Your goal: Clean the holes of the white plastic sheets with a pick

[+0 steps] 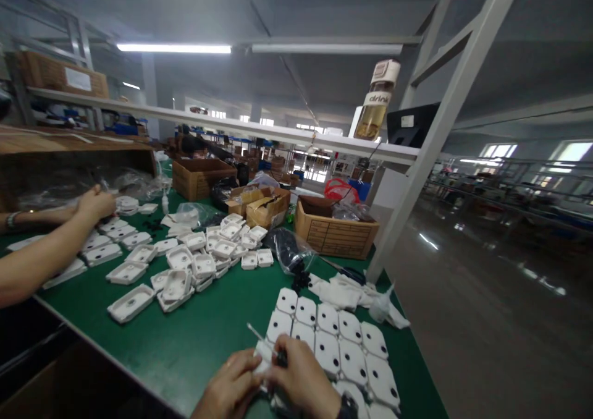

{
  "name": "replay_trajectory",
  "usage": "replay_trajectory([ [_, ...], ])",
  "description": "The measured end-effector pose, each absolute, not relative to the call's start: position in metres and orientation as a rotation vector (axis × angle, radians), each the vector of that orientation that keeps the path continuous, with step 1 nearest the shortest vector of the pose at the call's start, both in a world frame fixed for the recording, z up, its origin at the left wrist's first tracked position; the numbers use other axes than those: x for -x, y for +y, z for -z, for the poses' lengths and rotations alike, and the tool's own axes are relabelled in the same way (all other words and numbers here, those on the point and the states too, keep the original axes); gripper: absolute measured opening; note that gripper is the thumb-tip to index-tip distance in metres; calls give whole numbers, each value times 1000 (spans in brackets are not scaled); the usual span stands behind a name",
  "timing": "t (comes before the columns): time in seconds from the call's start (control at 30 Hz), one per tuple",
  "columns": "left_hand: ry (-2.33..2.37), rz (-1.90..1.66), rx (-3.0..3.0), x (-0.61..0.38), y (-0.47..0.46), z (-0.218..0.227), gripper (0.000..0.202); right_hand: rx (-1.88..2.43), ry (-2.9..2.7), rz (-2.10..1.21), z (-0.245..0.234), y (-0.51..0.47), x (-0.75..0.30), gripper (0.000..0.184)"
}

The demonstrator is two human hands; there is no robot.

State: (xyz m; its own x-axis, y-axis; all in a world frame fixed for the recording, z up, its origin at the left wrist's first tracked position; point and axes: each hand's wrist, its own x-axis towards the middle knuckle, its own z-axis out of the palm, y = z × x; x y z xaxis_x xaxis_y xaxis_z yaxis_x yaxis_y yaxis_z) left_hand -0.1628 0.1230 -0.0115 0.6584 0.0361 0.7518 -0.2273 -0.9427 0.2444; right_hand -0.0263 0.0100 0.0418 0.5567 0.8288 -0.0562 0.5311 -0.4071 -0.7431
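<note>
Low in the head view, my left hand (232, 383) is closed on a small white plastic piece (263, 358), much of it covered by fingers. My right hand (303, 372) meets it there, fingers pinched around a slim tool with a thin pale shaft (255, 331) that points up and left. Something dark shows between the right fingertips; its kind is unclear. Beside and beyond my right hand, rows of white square covers (328, 348) with black round dots lie flat on the green table (185, 351). A black watch is on my right wrist.
White shallow housings (178, 283) are heaped mid-table. Another person's arms (55, 240) reach in from the left. A bag of black parts (290, 252), white cloth (340, 292), squeeze bottle (380, 308) and cardboard box (336, 233) stand farther back. A shelf post (435, 135) rises at right.
</note>
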Motion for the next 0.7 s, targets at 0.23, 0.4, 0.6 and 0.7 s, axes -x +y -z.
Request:
replay_trajectory([
  [0.23, 92, -1189, -2620, 174, 105, 1, 20, 1268, -591, -416, -85, -95, 11, 30],
  [0.4, -389, -1166, -2663, 135, 52, -8, 29, 1274, -347, -356, -77, -187, 11, 23],
  [0.6, -693, -902, -2666, 91, -14, -20, 33, 1137, -59, -267, -53, -206, 15, 27],
  [0.7, -701, -922, -2653, 85, -22, -12, 37, 927, 80, -169, -48, -201, 1, 39],
])
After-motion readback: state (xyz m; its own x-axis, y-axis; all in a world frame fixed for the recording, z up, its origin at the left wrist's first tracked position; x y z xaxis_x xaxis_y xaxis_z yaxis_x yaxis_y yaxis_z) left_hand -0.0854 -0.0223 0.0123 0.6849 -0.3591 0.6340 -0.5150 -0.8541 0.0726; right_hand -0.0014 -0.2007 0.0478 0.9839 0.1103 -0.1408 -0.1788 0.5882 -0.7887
